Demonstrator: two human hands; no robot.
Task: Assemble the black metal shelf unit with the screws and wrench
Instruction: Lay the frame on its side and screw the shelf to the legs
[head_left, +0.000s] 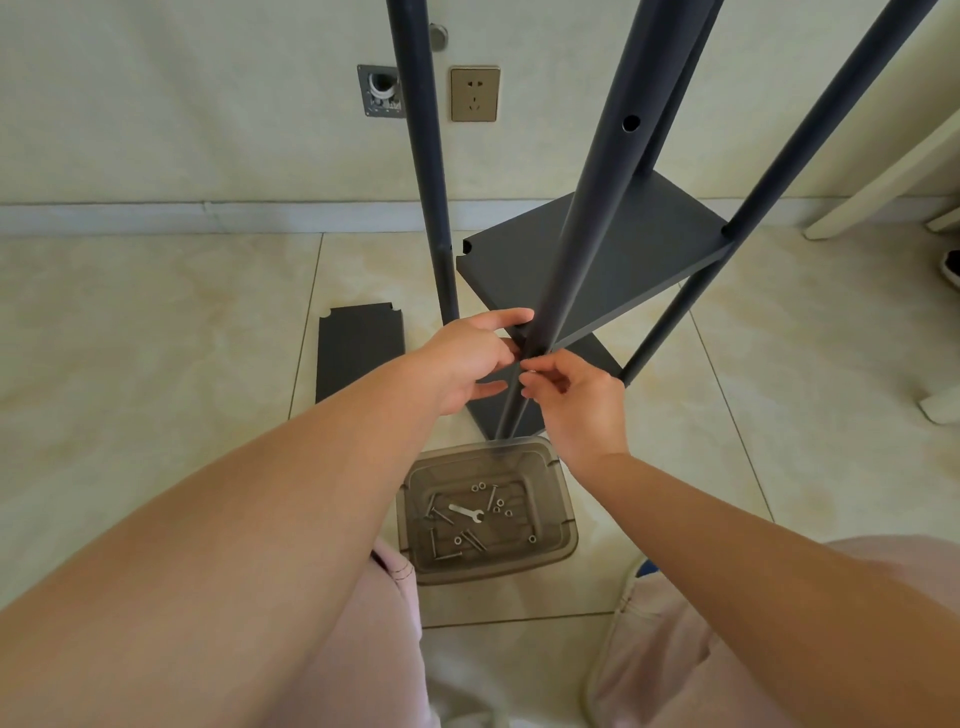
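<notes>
We are fixing the shelf panel (597, 265) to the near post (587, 208): our left hand (467, 358) steadies the corner, our right hand (571, 395) pinches something small, likely a screw, needing the wrench (466, 512) from the tray (550, 551) next.

No text, label, brand, number or sign can be read anywhere in view, neither on the black shelf unit (597, 260), nor on the wall socket (475, 93), nor on the clear plastic bin (563, 525) holding the screws and wrench.
</notes>
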